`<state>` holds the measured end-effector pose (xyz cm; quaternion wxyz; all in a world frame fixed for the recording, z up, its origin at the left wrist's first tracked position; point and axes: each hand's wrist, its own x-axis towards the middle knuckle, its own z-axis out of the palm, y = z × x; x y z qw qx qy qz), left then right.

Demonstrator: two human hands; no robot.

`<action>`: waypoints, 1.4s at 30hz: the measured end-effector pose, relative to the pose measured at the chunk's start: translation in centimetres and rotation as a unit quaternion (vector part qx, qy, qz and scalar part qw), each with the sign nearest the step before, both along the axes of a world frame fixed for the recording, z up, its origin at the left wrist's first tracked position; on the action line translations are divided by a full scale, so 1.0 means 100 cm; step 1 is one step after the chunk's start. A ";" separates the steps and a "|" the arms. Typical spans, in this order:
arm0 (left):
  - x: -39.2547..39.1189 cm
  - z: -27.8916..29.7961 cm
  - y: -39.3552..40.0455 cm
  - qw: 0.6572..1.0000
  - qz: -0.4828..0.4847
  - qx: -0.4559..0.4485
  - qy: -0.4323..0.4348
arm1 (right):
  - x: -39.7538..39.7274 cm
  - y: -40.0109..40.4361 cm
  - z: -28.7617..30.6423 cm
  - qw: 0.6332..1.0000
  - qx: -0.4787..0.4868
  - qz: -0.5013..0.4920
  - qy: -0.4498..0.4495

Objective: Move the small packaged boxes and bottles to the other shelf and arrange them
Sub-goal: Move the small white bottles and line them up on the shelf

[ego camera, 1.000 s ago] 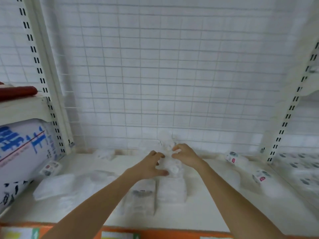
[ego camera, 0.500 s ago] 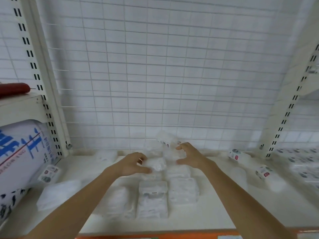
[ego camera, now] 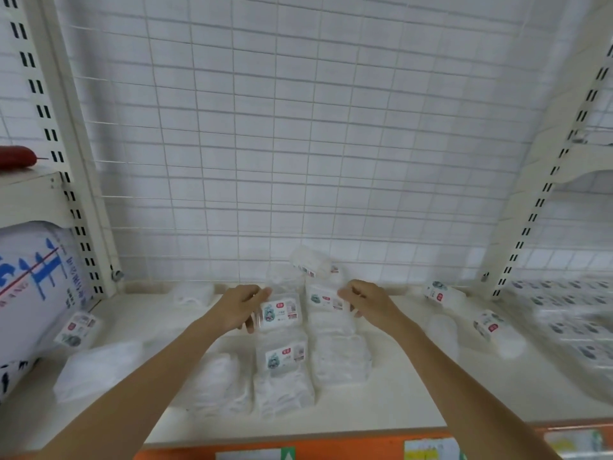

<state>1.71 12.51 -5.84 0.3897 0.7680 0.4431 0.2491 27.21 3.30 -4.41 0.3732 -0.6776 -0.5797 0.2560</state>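
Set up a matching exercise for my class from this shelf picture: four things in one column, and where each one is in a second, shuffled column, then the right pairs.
Things
1. left hand
2. right hand
3. red object
4. big blue-printed pack

Places
A. on the upper ledge at far left
B. gripping a labelled box in the middle of the shelf
C. under the ledge at far left
D. at a labelled box further back and to the right

Pairs: 1-B, 2-D, 3-A, 4-C
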 end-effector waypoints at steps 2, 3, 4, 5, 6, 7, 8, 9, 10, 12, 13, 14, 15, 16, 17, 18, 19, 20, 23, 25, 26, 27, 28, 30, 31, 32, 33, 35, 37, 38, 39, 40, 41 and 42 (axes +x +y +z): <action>0.002 -0.002 0.001 1.000 0.005 -0.009 0.001 | -0.003 -0.002 0.002 0.998 0.002 -0.026 0.055; 0.002 -0.003 0.001 1.000 0.006 -0.010 0.007 | -0.004 -0.003 0.002 0.997 0.002 -0.039 0.072; 0.002 -0.004 0.001 1.000 0.003 -0.010 0.015 | -0.004 -0.003 0.001 0.996 0.001 -0.048 0.074; 0.001 -0.006 0.002 1.000 -0.003 -0.010 0.019 | -0.005 -0.004 -0.001 0.996 -0.002 -0.054 0.068; 0.000 -0.007 0.003 1.000 -0.015 -0.014 0.018 | -0.005 -0.004 -0.003 0.996 -0.003 -0.058 0.065; -0.002 -0.008 0.004 0.999 -0.031 -0.020 0.015 | -0.006 -0.004 -0.005 0.996 -0.005 -0.064 0.066; -0.004 -0.009 0.004 0.998 -0.048 -0.026 0.016 | -0.007 -0.004 -0.007 0.995 -0.008 -0.070 0.071; -0.006 -0.009 0.004 0.997 -0.066 -0.029 0.025 | -0.008 -0.005 -0.007 0.994 -0.013 -0.075 0.077; -0.007 -0.009 0.005 0.996 -0.080 -0.029 0.040 | -0.009 -0.005 -0.007 0.993 -0.020 -0.076 0.085; -0.009 -0.010 0.005 0.992 -0.096 -0.018 0.078 | -0.011 -0.007 -0.004 0.991 -0.051 -0.065 0.101; -0.010 -0.011 0.006 0.991 -0.095 -0.006 0.099 | -0.011 -0.009 -0.001 0.990 -0.075 -0.051 0.107; -0.011 -0.011 0.006 0.989 -0.091 0.007 0.114 | -0.011 -0.011 0.002 0.989 -0.102 -0.031 0.107; -0.011 -0.011 0.007 0.988 -0.087 0.018 0.123 | -0.011 -0.013 0.005 0.987 -0.125 -0.005 0.104; -0.011 -0.011 0.007 0.988 -0.085 0.025 0.127 | -0.010 -0.016 0.008 0.985 -0.143 0.021 0.098; -0.010 -0.011 0.008 0.987 -0.086 0.030 0.131 | -0.010 -0.019 0.010 0.982 -0.159 0.045 0.092; -0.009 -0.011 0.008 0.986 -0.089 0.035 0.134 | -0.009 -0.022 0.012 0.979 -0.173 0.064 0.082; -0.009 -0.011 0.009 0.986 -0.093 0.042 0.135 | -0.009 -0.025 0.013 0.977 -0.185 0.080 0.067; -0.009 -0.011 0.010 0.985 -0.096 0.047 0.135 | -0.009 -0.027 0.014 0.976 -0.192 0.090 0.054; -0.011 -0.012 0.013 0.986 -0.109 0.047 0.121 | -0.010 -0.031 0.011 0.980 -0.175 0.072 0.055; -0.014 -0.011 0.014 0.987 -0.114 0.049 0.105 | -0.012 -0.033 0.009 0.989 -0.143 0.037 0.030; -0.017 -0.010 0.013 0.987 -0.115 0.054 0.098 | -0.013 -0.035 0.008 0.992 -0.127 0.013 0.009; -0.020 -0.008 0.013 0.987 -0.116 0.063 0.094 | -0.014 -0.037 0.007 0.994 -0.110 -0.009 -0.012; -0.022 -0.007 0.013 0.986 -0.118 0.077 0.094 | -0.015 -0.039 0.006 0.995 -0.094 -0.026 -0.030; -0.027 -0.003 0.012 0.980 -0.128 0.111 0.101 | -0.016 -0.046 0.004 0.995 -0.062 -0.044 -0.062; -0.028 -0.002 0.011 0.978 -0.133 0.125 0.100 | -0.016 -0.050 0.002 0.994 -0.043 -0.050 -0.082; -0.029 0.001 0.008 0.977 -0.136 0.137 0.095 | -0.016 -0.055 0.000 0.993 -0.022 -0.057 -0.104; -0.029 0.003 0.005 0.976 -0.136 0.147 0.087 | -0.015 -0.061 -0.002 0.990 -0.003 -0.066 -0.124; -0.025 0.008 -0.004 0.974 -0.133 0.168 0.068 | -0.011 -0.076 -0.007 0.985 0.029 -0.083 -0.147; -0.016 0.012 -0.016 0.970 -0.140 0.194 0.051 | -0.001 -0.094 -0.009 0.981 0.048 -0.098 -0.158; -0.010 0.013 -0.023 0.966 -0.146 0.207 0.042 | 0.005 -0.104 -0.009 0.979 0.055 -0.109 -0.162; -0.002 0.015 -0.029 0.963 -0.154 0.219 0.036 | 0.012 -0.116 -0.008 0.977 0.062 -0.122 -0.166; 0.008 0.016 -0.037 0.959 -0.161 0.231 0.030 | 0.020 -0.128 -0.006 0.973 0.072 -0.134 -0.171; 0.019 0.017 -0.045 0.956 -0.168 0.239 0.027 | 0.029 -0.141 -0.004 0.970 0.078 -0.146 -0.177; 0.032 0.019 -0.055 0.954 -0.174 0.243 0.023 | 0.038 -0.155 -0.002 0.967 0.081 -0.160 -0.181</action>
